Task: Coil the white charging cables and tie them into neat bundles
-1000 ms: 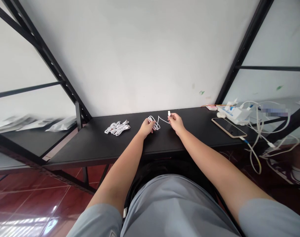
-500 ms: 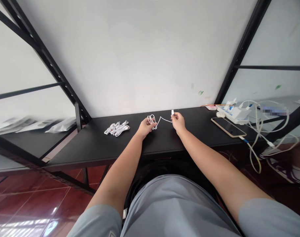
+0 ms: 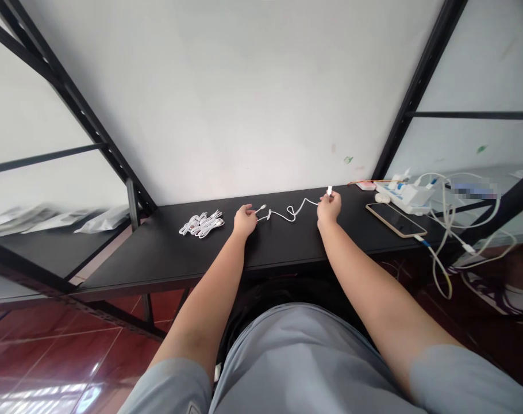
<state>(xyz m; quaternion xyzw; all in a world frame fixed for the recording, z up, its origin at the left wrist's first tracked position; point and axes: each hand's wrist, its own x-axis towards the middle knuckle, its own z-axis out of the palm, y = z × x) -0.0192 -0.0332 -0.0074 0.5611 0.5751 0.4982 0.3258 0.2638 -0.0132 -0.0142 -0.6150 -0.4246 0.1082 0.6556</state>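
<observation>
Thin white charging cable (image 3: 292, 211) lies in loose waves on the black tabletop (image 3: 166, 253), stretched between both hands. Left hand (image 3: 245, 220) pinches one plug end; right hand (image 3: 329, 207) pinches the other. Best to pull evenly and low, so no kink forms. Bundle of white cables (image 3: 201, 223) near left; gold smartphone (image 3: 396, 219) near right; wall edge close behind.

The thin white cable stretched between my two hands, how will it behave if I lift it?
The thin white cable probably stays floppy: it waves and kinks between the left hand and right hand. It looks light, likely sagging mid-span, with its plug ends dangling.
</observation>
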